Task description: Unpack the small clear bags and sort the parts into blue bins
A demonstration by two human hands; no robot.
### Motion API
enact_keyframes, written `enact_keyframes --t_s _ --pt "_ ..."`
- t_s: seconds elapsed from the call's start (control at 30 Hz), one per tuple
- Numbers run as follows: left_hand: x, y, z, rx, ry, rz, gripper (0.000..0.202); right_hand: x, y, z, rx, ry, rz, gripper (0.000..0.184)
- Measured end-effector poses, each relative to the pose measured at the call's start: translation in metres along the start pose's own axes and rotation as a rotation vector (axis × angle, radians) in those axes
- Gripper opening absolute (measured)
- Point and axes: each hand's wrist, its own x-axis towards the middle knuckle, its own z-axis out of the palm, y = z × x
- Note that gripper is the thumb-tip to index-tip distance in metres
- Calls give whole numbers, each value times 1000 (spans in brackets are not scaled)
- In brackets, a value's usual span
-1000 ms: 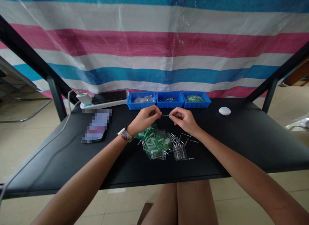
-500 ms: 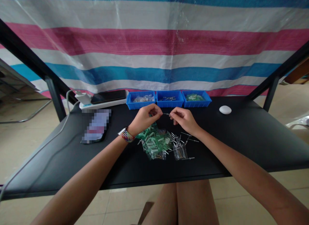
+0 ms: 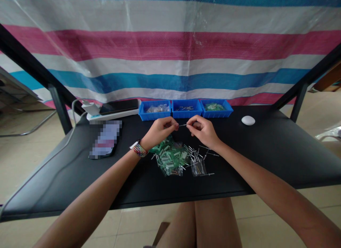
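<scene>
A thin silver pop rivet (image 3: 182,125) spans the gap between my two hands, just in front of the blue bins. My left hand (image 3: 163,130) pinches its left end, and my right hand (image 3: 202,130) pinches the right end between thumb and fingers. Below them lies a heap of small green and clear packets (image 3: 172,159), partly covered by my left hand. Beside the heap, loose silver rivets (image 3: 195,154) are scattered, some over a clear packet (image 3: 198,168).
Three blue bins stand along the back: left with clear packets (image 3: 154,116), middle with loose rivets (image 3: 186,113), right with green packets (image 3: 217,114). A white mouse-like object (image 3: 248,120) sits right. Left are a phone (image 3: 119,106), power strip (image 3: 106,116) and a blurred-out item (image 3: 106,139).
Both hands stay almost in place, still holding the rivet. My right hand has shifted slightly upward, and the rivet's tilt differs a little.
</scene>
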Motion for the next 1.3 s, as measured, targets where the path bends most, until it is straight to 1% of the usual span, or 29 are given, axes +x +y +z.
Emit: enact_keyframes --t_s 0.13,0.3,0.5,0.63,0.77,0.87,0.93,1.07,1.3 --pt "0 -2 2 14 58 22 19 0 0 0 50 6 37 27" --pt "1 0 4 1 122 49 15 0 -2 -2 76 -27 58 30" --pt "1 5 5 -14 155 61 14 1 -6 -2 76 -33 88 39" --pt "0 6 5 -33 156 70 14 0 -9 -1 89 -28 66 36" --pt "0 5 5 -73 137 17 22 -1 -11 -1 85 -1 43 29" --pt "-1 3 4 -102 90 -23 30 -1 -12 0 66 24 36 28" --pt "-1 4 4 -108 53 -23 32 -1 -12 0 54 36 29 27" --pt "-1 5 4 -109 31 0 29 0 -10 0 47 41 30 27" --pt "0 3 6 -120 97 11 17 0 -7 0 100 17 70 26"
